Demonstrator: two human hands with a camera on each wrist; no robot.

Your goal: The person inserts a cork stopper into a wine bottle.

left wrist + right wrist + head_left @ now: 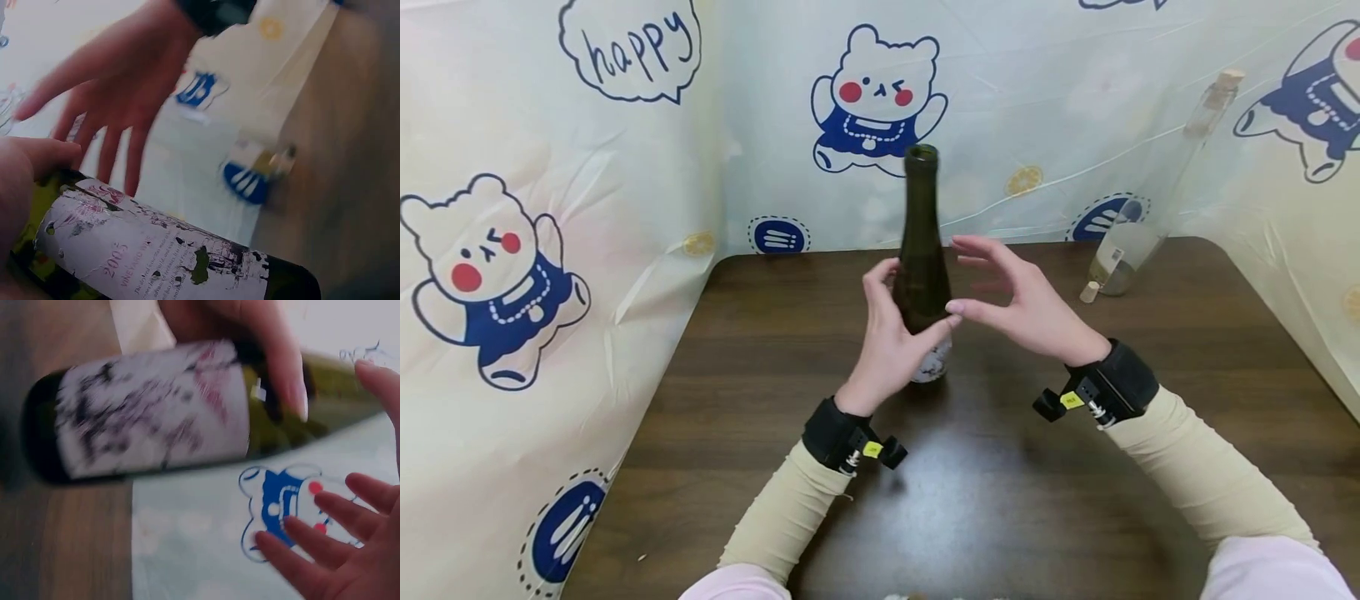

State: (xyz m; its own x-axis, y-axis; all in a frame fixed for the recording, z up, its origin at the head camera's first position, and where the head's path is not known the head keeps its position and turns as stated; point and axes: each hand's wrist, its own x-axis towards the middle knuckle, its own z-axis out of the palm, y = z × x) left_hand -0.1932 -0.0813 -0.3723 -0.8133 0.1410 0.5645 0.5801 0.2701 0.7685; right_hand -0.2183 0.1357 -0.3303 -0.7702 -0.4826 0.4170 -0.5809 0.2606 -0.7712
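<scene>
A dark green glass wine bottle (922,225), open at the mouth, is upright in the middle of the head view. My left hand (889,337) grips it just above the label, its thumb across the near side. A worn, partly peeled white label (137,244) reads "2005" in the left wrist view; it is blurred in the right wrist view. My right hand (1033,312) is beside the bottle with fingers spread and holds nothing. Its thumb tip is close to the left thumb; whether they touch I cannot tell. Whether the bottle's base touches the table is also unclear.
Toward the back right of the brown wooden table (715,417) a clear glass bottle (1157,200) with a cork stopper (1230,79) appears slanted in view. A small cork (1089,292) is beside its base. Cartoon-printed sheeting (760,108) hangs along the back and sides.
</scene>
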